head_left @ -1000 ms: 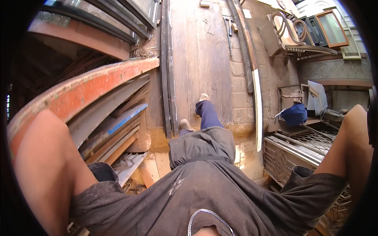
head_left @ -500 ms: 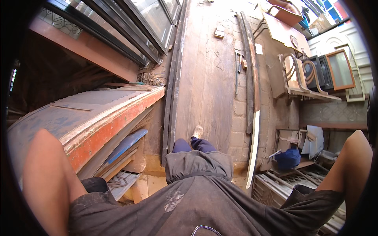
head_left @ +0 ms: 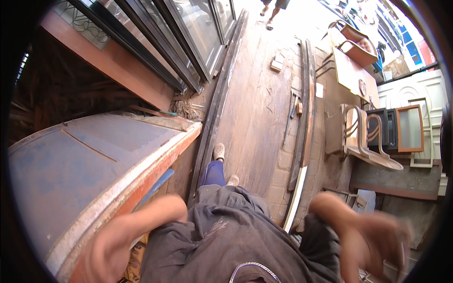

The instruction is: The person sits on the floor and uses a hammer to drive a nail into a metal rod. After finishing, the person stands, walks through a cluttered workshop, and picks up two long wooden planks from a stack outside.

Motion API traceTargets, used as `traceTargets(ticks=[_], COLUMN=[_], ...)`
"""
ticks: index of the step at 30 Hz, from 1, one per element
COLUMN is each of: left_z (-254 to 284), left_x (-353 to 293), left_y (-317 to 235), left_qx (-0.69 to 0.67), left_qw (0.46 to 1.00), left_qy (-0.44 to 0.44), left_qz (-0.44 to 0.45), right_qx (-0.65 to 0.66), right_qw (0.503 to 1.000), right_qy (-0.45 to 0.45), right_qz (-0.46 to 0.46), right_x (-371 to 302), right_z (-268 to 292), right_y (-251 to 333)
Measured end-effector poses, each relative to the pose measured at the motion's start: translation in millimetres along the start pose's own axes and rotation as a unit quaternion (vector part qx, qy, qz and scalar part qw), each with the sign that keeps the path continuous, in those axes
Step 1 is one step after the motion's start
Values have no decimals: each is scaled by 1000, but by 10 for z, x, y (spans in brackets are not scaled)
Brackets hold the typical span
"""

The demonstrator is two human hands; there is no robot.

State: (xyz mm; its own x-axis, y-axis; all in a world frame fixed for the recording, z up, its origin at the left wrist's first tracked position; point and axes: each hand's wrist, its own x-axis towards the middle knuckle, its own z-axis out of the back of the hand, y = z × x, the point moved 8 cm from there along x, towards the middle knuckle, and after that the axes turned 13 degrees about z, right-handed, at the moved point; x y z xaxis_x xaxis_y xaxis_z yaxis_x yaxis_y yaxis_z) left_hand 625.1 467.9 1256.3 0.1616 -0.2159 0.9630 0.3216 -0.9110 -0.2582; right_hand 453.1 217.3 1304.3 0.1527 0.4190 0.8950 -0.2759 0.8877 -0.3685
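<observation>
My left arm is bent and raised close to the camera, with my left hand [head_left: 106, 252] at the lower left, in front of the red-edged panel [head_left: 155, 162]. Motion smears its fingers, so what they do cannot be made out. My right hand [head_left: 380, 240] is up at the lower right, blurred too, its fingers partly visible; I make out nothing held in it. Below me are my dusty dark shirt [head_left: 226, 236] and a beaded necklace [head_left: 255, 265]. My feet in pale clogs [head_left: 219, 152] are on the wooden planks [head_left: 250, 122].
Long dark beams [head_left: 302, 118] lie on both sides of the planks. A hammer [head_left: 293, 106] and small wood blocks [head_left: 277, 62] rest there. Chairs [head_left: 358, 132] and a table [head_left: 349, 70] stand right, glazed frames [head_left: 188, 37] left. A person's legs [head_left: 271, 14] show at the far end.
Both arms have swung inward, bringing my blurred hands into view. I have stepped along the planks and the view has shifted. Another person's legs have appeared at the far end.
</observation>
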Motion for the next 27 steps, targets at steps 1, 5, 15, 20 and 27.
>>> traceTargets(ticks=[1, 5, 15, 20, 27], left_z=[224, 1102, 2370, 2888, 2775], left_x=[-272, -1810, -1986, -3224, -5509], left_y=[123, 1250, 2147, 2635, 3094], left_qx=[-29, 299, 307, 221, 192], left_qw=[995, 712, 696, 601, 333], left_qy=[-79, -319, -282, -460, -485], left_qz=[60, 549, 585, 615, 786], right_qx=[-27, 196, 199, 247, 320], right_qw=[991, 676, 414, 416, 478], right_qy=[63, 430, 578, 634, 626], right_qz=[-115, -565, -674, -603, -526], right_x=[-327, -3325, -5881, -6186, -6096], right_z=[-329, -1761, -2045, -3029, -4693], right_y=[-146, -27, 724, 219, -596])
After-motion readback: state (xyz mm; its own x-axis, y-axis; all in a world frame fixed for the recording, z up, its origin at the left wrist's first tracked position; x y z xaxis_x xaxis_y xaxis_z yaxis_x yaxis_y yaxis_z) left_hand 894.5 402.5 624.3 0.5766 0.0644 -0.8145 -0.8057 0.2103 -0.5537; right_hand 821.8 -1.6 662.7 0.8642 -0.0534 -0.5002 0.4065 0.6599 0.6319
